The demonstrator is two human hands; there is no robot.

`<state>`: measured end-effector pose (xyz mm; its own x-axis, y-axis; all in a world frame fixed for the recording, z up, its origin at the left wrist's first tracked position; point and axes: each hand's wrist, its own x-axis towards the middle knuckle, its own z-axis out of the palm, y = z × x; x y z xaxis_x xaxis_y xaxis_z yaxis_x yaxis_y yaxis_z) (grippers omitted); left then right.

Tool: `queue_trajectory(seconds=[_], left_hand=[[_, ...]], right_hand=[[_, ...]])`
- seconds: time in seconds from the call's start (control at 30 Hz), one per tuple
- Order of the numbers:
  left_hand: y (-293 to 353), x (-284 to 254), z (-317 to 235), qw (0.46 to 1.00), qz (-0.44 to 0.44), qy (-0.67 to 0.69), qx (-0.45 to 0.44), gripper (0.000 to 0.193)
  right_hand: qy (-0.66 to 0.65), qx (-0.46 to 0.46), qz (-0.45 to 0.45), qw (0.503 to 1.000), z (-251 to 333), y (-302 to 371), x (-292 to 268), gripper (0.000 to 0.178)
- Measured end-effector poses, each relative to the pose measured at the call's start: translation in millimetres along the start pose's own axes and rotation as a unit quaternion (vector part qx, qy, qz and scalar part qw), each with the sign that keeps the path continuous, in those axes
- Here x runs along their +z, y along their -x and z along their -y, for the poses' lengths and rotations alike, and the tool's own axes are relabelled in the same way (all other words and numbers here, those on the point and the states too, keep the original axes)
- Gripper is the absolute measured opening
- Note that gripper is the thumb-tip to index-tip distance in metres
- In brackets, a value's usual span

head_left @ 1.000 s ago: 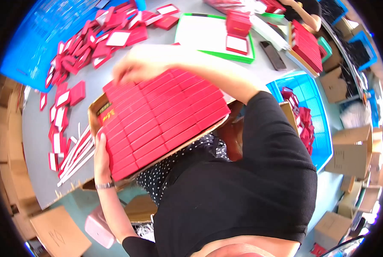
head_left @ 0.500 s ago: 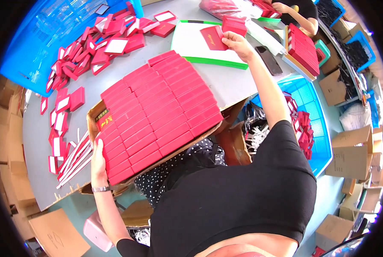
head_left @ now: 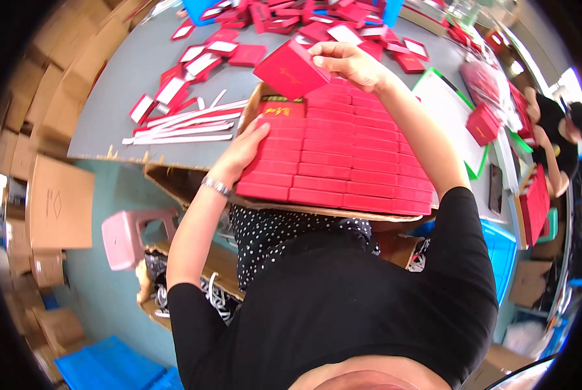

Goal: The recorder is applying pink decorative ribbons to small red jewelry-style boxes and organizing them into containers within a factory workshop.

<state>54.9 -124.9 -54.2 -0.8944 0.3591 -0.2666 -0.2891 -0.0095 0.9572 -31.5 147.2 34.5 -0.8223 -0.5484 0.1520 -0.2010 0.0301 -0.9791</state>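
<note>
Corner of a flat red box hides where the right hand pinches it; left below that grip, the left hand, closure unclear, partly covers brick-like red stacks.

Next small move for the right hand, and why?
Probably lower the red box toward the carton's far-left corner. The right hand holds it over that area, where a gold-marked face shows instead of the narrow edges of the packed boxes, suggesting a gap. The left hand rests against the left side.
</note>
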Motion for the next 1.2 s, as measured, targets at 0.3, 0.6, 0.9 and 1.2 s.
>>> queue_trajectory(seconds=[0.3, 0.6, 0.9, 1.2], left_hand=[[5, -1, -7, 0.992, -0.075, -0.1, -0.03, 0.09], [-28, -6, -3, 0.998, -0.007, -0.031, 0.058, 0.057], [-27, -1, -8, 0.995, -0.017, -0.095, 0.033, 0.051], [-27, -3, -11, 0.995, -0.041, -0.088, 0.004, 0.054]], right_hand=[[0.425, 0.032, 0.264, 0.865, -19, -57, 61, 0.022], [0.412, -0.232, 0.163, 0.866, -28, -26, 49, 0.023], [0.648, 0.142, -0.334, 0.67, -37, 179, -221, 0.054], [0.64, 0.442, -0.265, 0.569, -54, 318, -317, 0.122]])
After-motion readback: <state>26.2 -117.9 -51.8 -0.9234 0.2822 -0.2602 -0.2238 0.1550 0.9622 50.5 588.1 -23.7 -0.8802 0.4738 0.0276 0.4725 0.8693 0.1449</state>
